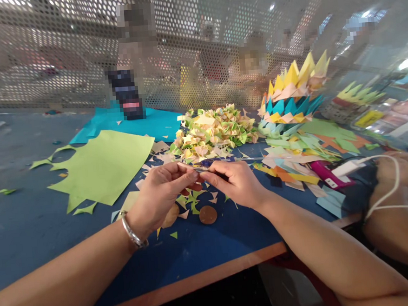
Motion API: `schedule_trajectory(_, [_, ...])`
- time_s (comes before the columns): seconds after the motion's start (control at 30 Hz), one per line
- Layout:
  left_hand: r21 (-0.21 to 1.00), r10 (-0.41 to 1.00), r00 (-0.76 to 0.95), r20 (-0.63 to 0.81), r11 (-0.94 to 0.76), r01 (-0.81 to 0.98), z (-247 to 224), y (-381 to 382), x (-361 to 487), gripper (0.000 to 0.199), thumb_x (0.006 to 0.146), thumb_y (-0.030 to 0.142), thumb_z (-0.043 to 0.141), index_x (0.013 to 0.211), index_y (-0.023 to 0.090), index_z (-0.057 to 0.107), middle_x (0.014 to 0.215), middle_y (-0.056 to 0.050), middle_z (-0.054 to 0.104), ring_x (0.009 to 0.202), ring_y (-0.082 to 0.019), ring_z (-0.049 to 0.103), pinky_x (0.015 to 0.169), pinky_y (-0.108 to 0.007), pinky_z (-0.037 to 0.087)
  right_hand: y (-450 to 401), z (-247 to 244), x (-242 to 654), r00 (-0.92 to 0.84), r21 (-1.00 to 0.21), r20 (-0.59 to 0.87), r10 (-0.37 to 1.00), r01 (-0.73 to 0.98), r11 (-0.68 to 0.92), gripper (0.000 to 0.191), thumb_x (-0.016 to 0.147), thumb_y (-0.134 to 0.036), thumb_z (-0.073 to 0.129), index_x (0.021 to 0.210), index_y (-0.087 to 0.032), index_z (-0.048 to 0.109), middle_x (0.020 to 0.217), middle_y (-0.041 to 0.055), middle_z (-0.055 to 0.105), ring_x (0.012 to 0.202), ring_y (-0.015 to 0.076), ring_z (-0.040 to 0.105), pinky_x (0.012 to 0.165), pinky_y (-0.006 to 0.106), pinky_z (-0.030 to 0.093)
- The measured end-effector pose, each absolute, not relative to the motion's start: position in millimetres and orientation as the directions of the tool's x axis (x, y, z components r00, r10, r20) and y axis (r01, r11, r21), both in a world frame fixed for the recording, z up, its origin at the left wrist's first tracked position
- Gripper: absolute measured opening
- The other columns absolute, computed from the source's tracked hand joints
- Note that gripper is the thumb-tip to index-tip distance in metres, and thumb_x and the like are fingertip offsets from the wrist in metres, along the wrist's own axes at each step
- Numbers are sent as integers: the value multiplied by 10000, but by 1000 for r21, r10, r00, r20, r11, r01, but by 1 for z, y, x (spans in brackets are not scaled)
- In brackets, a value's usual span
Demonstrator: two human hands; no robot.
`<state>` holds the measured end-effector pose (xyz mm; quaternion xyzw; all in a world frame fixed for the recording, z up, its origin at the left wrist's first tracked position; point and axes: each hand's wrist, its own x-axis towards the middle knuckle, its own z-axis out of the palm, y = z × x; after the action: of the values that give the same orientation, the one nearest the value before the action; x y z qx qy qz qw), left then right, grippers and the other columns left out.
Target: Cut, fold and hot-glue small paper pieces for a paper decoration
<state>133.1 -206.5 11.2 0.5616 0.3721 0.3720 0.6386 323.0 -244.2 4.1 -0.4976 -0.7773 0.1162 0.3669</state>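
My left hand [167, 189], with a silver bracelet on the wrist, is closed in a pinch in front of me. Between its thumb and fingers is a small pale piece of paper [187, 167]. My right hand [237, 182] meets it from the other side, thumb and fingertips closed at the same piece. A dark edge under the right fingers is too hidden to name. Below the hands, a brown disc [208, 214] and a paler disc [171, 216] lie on the blue table [231, 239] among green and pink paper scraps [192, 203].
Behind my hands is a heap of small folded paper pieces [216, 131]. To its left lie a jagged green sheet [103, 167] and blue paper [146, 124]. Stacked paper points [291, 102] stand right, near a pink device [331, 176] with a white cable and another person's arm [385, 205].
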Motion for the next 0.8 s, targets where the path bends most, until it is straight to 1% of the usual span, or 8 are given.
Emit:
schedule_trajectory(0.17, [996,890,451,-62,88,-35,13,-205,131,162,787,324,739,779,172,683,694,-33,717,650,-152,685,623,-268,483,-244,4,324,-227,-555,464,856,679,481,412,985,-434,555,668,-171,550,554,-43,429,484,64,391,469,228,277])
schedule_trajectory(0.27, [994,911,412,-19,60,-87,13,-204,130,144,797,308,738,794,183,666,710,-15,716,671,-151,702,621,-255,477,-245,5,324,-219,-569,455,863,674,471,411,982,-435,567,668,-171,555,565,-39,444,491,64,407,474,230,281])
schedule_trajectory(0.4, [985,934,356,46,17,-172,15,-202,127,125,809,277,727,789,199,632,758,-8,735,642,-142,710,576,-240,453,-245,6,323,-210,-591,440,873,664,458,399,975,-430,587,676,-166,570,544,-43,450,476,60,415,466,230,276])
schedule_trajectory(0.47, [981,934,349,75,-6,-194,15,-203,126,124,813,270,723,781,200,626,782,-8,737,635,-143,718,570,-240,457,-245,7,323,-210,-598,441,872,656,460,398,973,-427,590,675,-164,571,545,-42,452,476,60,419,465,229,277])
schedule_trajectory(0.53, [980,929,358,91,-19,-200,16,-204,127,119,810,255,732,783,199,630,761,3,723,641,-147,726,571,-236,464,-245,7,323,-212,-604,442,871,648,464,398,974,-421,589,671,-163,569,550,-40,452,479,61,424,466,230,281])
schedule_trajectory(0.8, [975,929,366,61,24,-223,15,-206,129,112,839,211,700,781,197,605,736,20,732,631,-135,735,584,-219,499,-246,7,323,-203,-619,436,877,640,456,396,972,-423,588,668,-173,546,554,-40,446,492,66,408,471,232,276])
